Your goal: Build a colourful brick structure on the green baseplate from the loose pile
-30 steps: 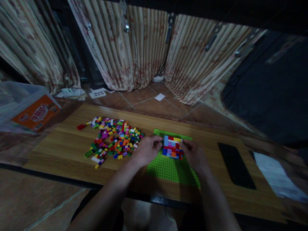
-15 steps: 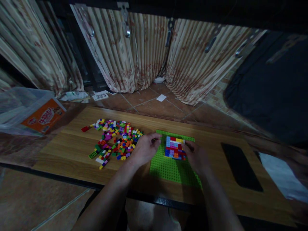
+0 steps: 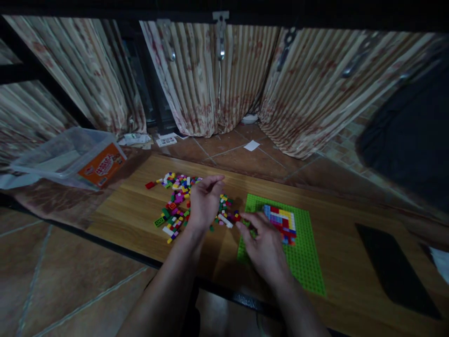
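Observation:
My left hand hovers over the right part of a scattered pile of small coloured bricks, fingers half bent and the thumb a little apart; no brick shows in it. My right hand is over the left edge of a green studded baseplate. Its thumb and index finger point left with a gap between them, close to a dark red brick and a white brick. On the baseplate sits a flat block of joined bricks in red, blue, yellow and white, its left side partly covered by my right hand.
A dark flat slab lies on the right of the wooden table. A clear plastic tub with an orange label stands beyond the table's left end. Striped curtains hang behind, and papers lie on the tiled floor.
My right hand has left the brick block and moved left toward the pile. My left hand has drawn away from the baseplate to over the bricks. The view has turned left.

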{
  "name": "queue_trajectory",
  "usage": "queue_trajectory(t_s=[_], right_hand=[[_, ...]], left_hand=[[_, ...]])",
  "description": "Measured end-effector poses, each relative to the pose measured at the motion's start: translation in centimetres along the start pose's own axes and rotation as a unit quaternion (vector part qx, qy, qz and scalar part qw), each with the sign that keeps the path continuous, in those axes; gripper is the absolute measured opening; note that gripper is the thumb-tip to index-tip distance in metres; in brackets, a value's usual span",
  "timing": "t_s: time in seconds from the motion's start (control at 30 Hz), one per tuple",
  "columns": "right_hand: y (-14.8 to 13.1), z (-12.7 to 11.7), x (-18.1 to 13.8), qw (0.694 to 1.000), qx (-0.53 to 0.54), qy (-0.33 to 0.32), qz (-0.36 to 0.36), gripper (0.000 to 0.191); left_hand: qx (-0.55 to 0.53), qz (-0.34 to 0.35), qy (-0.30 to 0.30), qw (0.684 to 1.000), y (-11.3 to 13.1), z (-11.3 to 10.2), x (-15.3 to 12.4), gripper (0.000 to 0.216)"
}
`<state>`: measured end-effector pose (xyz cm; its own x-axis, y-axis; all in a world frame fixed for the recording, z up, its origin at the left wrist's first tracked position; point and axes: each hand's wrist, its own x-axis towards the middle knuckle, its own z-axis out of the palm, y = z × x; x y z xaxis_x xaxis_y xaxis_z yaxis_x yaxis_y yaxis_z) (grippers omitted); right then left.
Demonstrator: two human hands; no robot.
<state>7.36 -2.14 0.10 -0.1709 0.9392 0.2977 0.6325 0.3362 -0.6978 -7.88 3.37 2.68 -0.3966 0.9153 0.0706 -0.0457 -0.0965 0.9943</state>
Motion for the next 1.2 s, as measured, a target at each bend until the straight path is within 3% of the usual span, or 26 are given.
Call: queue_trajectory(t_s=[0.17, 0.3, 0.43, 0.57, 0.73, 0.93, 1.2], right_hand=[[-0.7, 2.9, 0.2, 0.999, -0.017, -0.045, 0.022, 0.024], [-0.4, 2.9, 0.7, 0.993, 0.086, -0.005, 0.075, 0.019], [-0.3, 2.0, 1.1, 0.939, 0.295, 0.077, 0.161, 0.022], [-0.4, 0.9, 1.3, 0.902, 0.371, 0.110, 0.191, 0.023], [0.8, -2.4, 1.4, 0.924, 0.307, 0.140, 0.179, 0.021], [4.4, -7.9, 0.2, 0.928, 0.246, 0.211, 0.185, 0.022], [6.4, -8.5, -1.6, 0.985, 0.085, 0.085, 0.121, 0.021]], left_hand=[[0.043, 0.003, -0.036, 0.998, -0.2, -0.1, -0.2, 0.025], [0.085, 0.005, -0.072, 0.994, -0.7, -0.3, -0.1, 0.028], [0.092, 0.000, -0.137, 0.986, -1.0, -0.1, -0.4, 0.031], [0.057, -0.030, -0.256, 0.964, -0.7, 0.5, -1.1, 0.033], [0.002, -0.047, -0.265, 0.963, -0.1, 1.2, -1.8, 0.034], [0.074, -0.028, -0.257, 0.963, -0.5, 1.6, -2.0, 0.028], [0.142, -0.027, -0.317, 0.937, -2.1, 2.6, -2.6, 0.029]])
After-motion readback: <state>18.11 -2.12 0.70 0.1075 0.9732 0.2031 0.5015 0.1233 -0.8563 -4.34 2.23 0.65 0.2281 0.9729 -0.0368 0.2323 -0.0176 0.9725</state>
